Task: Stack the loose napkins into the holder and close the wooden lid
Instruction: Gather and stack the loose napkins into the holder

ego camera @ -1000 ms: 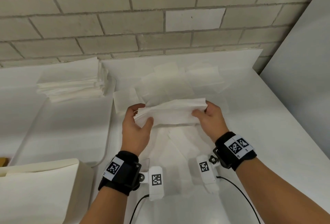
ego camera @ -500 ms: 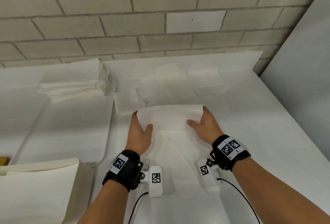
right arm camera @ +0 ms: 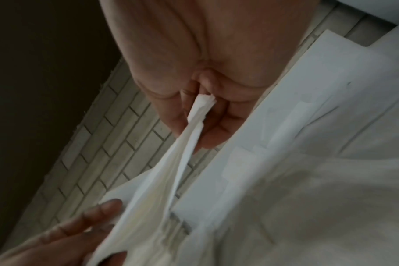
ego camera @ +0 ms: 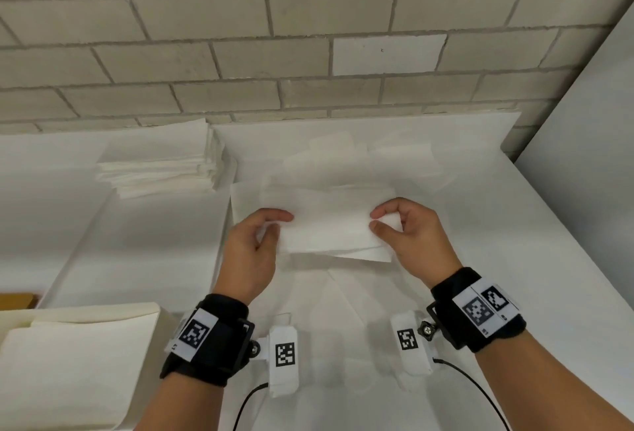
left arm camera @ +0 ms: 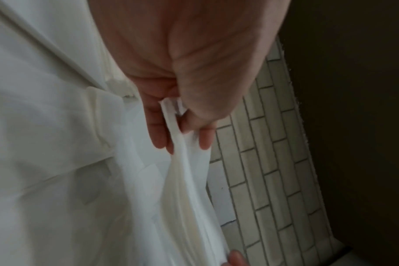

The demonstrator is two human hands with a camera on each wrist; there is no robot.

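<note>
A thin bundle of white napkins (ego camera: 329,224) hangs a little above the table between both hands. My left hand (ego camera: 264,228) pinches its left end between thumb and fingers; in the left wrist view the napkin bundle (left arm camera: 189,172) runs out of that pinch. My right hand (ego camera: 394,224) pinches the right end, where the napkins (right arm camera: 194,126) bunch up between thumb and fingers. More loose napkins (ego camera: 360,163) lie flat on the table behind, and others (ego camera: 329,310) lie under my wrists. A tidy napkin stack (ego camera: 164,166) sits at the back left. No wooden lid is in view.
A cream box-like holder (ego camera: 75,362) stands at the near left corner. A white tray or board (ego camera: 120,252) lies left of my hands. A brick wall (ego camera: 308,53) closes the back and a grey panel (ego camera: 590,156) the right side.
The bundle was pressed flat on the table half a second ago; now both hands have lifted it and pinch its ends. The head view has dipped slightly.
</note>
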